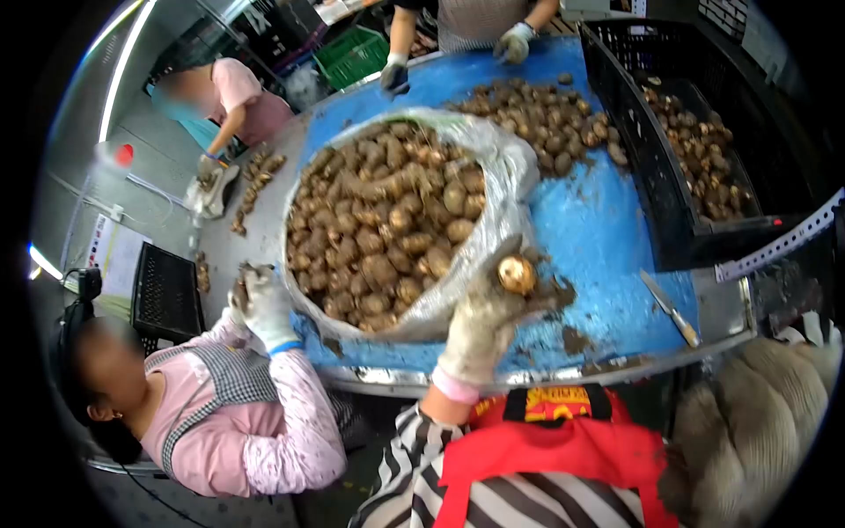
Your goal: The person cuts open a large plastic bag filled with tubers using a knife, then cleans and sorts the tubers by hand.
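My left hand [482,330], in a soiled pale glove, is closed around a small brown taro corm [516,275]. The corm's round, pale cut face points up. Just left of that hand, a big white plastic sack [515,167] stands open, filled with brown taro corms [378,229]. Close to the camera at the lower right is my right hand [757,422], in a ribbed, dirty glove. It is off the table edge, its fingertips are dark and unclear, and I cannot tell whether it holds anything. A knife [671,308] lies on the blue table surface [590,233] between the hands.
Loose taro corms [546,123] lie beyond the sack. A black crate [695,233] with more corms stands at the right. One gloved co-worker [220,387] is at my left, another [480,22] across the table, a third [246,101] at the far left.
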`<action>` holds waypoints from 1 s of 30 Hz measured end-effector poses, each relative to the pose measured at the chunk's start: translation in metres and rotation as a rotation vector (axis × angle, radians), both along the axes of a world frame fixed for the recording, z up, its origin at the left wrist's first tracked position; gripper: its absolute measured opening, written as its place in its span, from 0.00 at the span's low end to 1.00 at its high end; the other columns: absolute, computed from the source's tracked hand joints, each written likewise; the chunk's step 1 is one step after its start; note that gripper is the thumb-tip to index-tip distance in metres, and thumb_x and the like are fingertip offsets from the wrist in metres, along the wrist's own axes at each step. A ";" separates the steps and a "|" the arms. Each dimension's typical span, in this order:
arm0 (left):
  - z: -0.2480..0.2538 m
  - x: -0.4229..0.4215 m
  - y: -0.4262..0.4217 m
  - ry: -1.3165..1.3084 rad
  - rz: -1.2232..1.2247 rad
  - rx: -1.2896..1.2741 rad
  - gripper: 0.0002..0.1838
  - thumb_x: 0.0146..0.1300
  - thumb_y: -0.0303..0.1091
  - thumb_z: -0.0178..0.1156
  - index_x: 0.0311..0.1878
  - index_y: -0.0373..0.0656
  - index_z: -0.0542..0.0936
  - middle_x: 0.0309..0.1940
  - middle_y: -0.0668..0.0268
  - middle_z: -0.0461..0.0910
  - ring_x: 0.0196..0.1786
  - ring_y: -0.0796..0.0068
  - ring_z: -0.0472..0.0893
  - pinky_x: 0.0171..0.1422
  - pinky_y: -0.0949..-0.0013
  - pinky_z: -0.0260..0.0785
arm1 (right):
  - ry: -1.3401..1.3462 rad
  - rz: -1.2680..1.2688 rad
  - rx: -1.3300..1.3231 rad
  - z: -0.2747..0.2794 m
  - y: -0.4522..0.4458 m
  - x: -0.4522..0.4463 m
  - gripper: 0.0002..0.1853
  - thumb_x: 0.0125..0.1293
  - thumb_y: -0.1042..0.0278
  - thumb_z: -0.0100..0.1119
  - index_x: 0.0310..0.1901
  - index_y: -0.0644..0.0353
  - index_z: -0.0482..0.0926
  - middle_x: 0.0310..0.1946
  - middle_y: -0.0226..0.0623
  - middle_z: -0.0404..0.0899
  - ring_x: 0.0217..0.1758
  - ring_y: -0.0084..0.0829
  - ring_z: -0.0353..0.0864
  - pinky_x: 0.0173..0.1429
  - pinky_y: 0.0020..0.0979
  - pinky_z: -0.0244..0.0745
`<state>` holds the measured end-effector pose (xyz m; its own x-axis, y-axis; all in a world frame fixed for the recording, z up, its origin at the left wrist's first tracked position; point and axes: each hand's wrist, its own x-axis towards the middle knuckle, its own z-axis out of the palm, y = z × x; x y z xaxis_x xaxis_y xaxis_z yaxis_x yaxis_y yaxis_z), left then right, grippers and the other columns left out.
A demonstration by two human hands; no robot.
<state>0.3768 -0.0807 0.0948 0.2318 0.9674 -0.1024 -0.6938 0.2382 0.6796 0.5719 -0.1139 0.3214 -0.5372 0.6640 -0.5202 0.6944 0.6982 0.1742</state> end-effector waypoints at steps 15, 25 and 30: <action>-0.013 0.021 -0.013 0.426 0.167 0.182 0.38 0.62 0.21 0.68 0.75 0.30 0.65 0.62 0.53 0.78 0.59 0.67 0.82 0.61 0.66 0.81 | 1.301 -0.429 0.349 -0.204 0.031 -0.007 0.13 0.61 0.62 0.70 0.43 0.60 0.86 0.32 0.42 0.84 0.36 0.45 0.85 0.42 0.43 0.79; -0.023 0.017 -0.007 0.164 0.164 0.098 0.35 0.68 0.35 0.70 0.72 0.34 0.66 0.59 0.56 0.77 0.54 0.63 0.83 0.63 0.56 0.79 | 1.213 -0.117 0.178 -0.225 0.032 0.004 0.06 0.63 0.64 0.66 0.38 0.55 0.82 0.31 0.39 0.81 0.39 0.43 0.85 0.46 0.44 0.79; -0.019 0.012 -0.004 -0.265 0.060 0.045 0.36 0.70 0.35 0.66 0.76 0.35 0.62 0.71 0.46 0.68 0.76 0.44 0.66 0.82 0.43 0.60 | 1.154 -0.509 0.003 -0.211 0.034 0.022 0.09 0.62 0.67 0.65 0.41 0.60 0.86 0.41 0.43 0.88 0.44 0.46 0.87 0.48 0.42 0.81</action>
<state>0.3888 -0.0843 0.0756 0.1873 0.9823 -0.0027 -0.8609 0.1655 0.4811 0.5938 -0.0799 0.1106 -0.3602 0.9293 0.0816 0.6328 0.3077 -0.7106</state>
